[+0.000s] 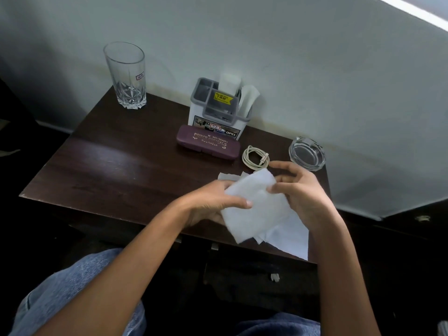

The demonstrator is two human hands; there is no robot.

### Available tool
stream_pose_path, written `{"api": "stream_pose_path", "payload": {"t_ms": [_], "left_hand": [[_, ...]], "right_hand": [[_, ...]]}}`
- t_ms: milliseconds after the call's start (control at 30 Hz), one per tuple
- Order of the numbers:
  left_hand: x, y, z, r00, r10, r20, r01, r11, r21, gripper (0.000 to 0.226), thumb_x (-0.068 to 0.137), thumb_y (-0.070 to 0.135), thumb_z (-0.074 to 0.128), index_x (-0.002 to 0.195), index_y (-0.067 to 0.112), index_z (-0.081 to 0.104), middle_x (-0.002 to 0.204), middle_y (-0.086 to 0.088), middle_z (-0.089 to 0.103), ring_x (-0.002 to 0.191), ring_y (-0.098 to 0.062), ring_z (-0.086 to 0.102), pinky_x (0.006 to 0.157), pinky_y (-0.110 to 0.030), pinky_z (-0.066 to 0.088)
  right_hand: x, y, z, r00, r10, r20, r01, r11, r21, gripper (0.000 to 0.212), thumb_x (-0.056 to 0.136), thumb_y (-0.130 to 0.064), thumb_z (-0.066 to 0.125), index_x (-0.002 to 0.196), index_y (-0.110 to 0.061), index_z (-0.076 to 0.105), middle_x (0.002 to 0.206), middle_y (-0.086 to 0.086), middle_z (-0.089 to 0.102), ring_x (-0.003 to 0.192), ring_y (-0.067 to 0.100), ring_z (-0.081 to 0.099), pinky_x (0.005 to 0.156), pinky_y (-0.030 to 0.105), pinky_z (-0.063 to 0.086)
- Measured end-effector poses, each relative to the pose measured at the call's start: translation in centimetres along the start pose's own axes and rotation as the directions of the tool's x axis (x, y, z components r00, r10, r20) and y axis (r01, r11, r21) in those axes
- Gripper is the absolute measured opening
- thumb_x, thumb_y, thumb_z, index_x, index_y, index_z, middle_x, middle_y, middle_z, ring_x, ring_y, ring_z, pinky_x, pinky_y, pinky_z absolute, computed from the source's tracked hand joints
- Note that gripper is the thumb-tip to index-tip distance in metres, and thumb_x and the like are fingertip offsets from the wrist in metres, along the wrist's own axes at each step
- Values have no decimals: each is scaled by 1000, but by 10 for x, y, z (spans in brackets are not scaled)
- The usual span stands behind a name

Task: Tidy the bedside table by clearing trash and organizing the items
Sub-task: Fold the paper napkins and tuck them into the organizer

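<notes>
glossy wood table (109, 166), clear glass tumbler (126, 73), prob. paper tissue (257, 204)

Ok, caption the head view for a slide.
Left hand and right hand hold a tissue over the table.

The case (208, 142) reads "PRINCE OPTICALS" above "ROURKELA", the organizer (196, 114) bears "OPEL", a red "42" tag and a yellow "49.00" price sticker, and the glass (126, 76) sticker's number is unclear.
</notes>
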State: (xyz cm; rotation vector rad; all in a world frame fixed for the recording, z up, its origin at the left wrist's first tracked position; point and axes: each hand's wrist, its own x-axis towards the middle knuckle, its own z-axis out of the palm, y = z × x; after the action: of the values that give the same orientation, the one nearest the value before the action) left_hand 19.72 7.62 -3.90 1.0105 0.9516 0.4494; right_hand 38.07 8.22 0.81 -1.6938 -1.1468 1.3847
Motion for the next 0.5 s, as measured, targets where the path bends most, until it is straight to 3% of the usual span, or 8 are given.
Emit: {"api": "stream_pose_path", "payload": {"t_ms": [100, 200, 333, 500], "left_hand": [[2, 1, -1, 983, 36, -180, -55, 993, -107, 26, 80, 9, 70, 100, 24, 62, 96, 1, 70, 82, -12, 68, 66, -28, 59], [4, 1, -2, 948, 63, -312, -109, 985, -133, 28, 78, 5, 71, 103, 15, 62, 99, -2, 70, 83, -13, 68, 65, -29, 58], [5, 2, 0, 923, 95, -372, -166, 972, -164, 24, 79, 0, 69, 98, 14, 63, 98, -6, 69, 84, -18, 67, 78, -36, 56], [6, 3, 1, 914, 130, -385, -205, 966, -160, 21, 81, 1, 68, 89, 21, 63, 89, 2, 69, 78, -10, 66, 68, -24, 56]], "right_hand": [[2, 2, -2, 995, 9, -102, 5, 990, 141, 47, 67, 16, 63, 105, -13, 64, 76, 8, 67, 78, 29, 63, 73, 42, 47], [1, 1, 1, 992, 8, -127, 19, 979, 205, 49, 69, 18, 61, 111, -7, 61, 78, 9, 66, 79, 27, 66, 75, 42, 55], [0, 1, 1, 996, 17, -84, -2, 985, 173, 46, 72, 14, 62, 112, -9, 61, 91, 10, 68, 84, 26, 67, 72, 40, 56], [-2, 3, 0, 998, 62, -25, -58, 991, 120, 40, 72, 14, 60, 108, -3, 63, 106, 18, 69, 95, 34, 66, 85, 48, 52]]}}
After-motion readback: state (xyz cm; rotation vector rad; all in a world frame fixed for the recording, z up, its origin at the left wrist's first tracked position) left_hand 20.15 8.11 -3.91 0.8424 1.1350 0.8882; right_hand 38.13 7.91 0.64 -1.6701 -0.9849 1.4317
